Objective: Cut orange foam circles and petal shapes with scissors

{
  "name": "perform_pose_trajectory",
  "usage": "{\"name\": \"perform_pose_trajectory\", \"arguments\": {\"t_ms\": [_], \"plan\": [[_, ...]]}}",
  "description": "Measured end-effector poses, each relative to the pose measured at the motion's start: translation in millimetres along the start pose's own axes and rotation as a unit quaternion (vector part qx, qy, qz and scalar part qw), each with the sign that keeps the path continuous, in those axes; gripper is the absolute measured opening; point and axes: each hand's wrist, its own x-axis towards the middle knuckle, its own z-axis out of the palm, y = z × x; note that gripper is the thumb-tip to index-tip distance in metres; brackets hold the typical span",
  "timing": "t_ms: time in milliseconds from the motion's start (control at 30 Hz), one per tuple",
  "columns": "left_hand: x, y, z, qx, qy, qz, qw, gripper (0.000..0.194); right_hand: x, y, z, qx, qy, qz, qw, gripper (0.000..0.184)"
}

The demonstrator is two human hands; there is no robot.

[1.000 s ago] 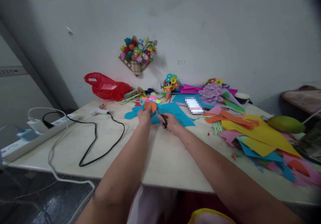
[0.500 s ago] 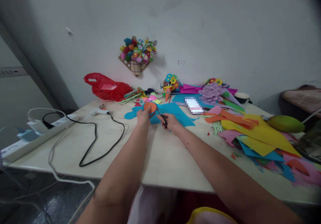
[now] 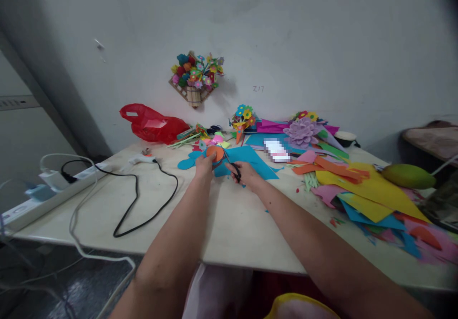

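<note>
My left hand [image 3: 205, 162] pinches a round orange disc [image 3: 215, 153], thumb on top, with blue material showing just beneath it. In my right hand [image 3: 247, 175] is a pair of black-handled scissors [image 3: 236, 170], fingers closed through the loops. The blades point up and left, right at the disc's right edge. Behind and under both hands lies a blue sheet [image 3: 246, 156] on the table. Rounded blue cut pieces [image 3: 186, 163] rest left of my left hand. Whether the blades are touching the disc is too small to tell.
A hot glue gun [image 3: 142, 159] with a looping black cable lies left, near a power strip [image 3: 50, 192]. A phone [image 3: 276, 150] sits behind the blue sheet. Coloured sheets and scraps [image 3: 372, 190] cover the right side, beside a mango [image 3: 408, 176]. A red bag [image 3: 153, 124] stands at the back.
My right hand and the scissors have shifted slightly to the right. The orange disc has turned or moved a little in my left hand; the rest stays put.
</note>
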Motion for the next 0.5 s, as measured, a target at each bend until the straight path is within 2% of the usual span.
{"name": "perform_pose_trajectory", "arguments": {"t_ms": [300,500], "plan": [[-4,2,0.2,0.021,-0.011,-0.001,1.0,0.023,7,3,4,0.001,0.018,0.011,1.0,0.036],[1,2,-3.0,0.027,-0.021,-0.002,0.999,0.028,12,6,5,0.003,0.025,0.022,0.999,0.032]]}}
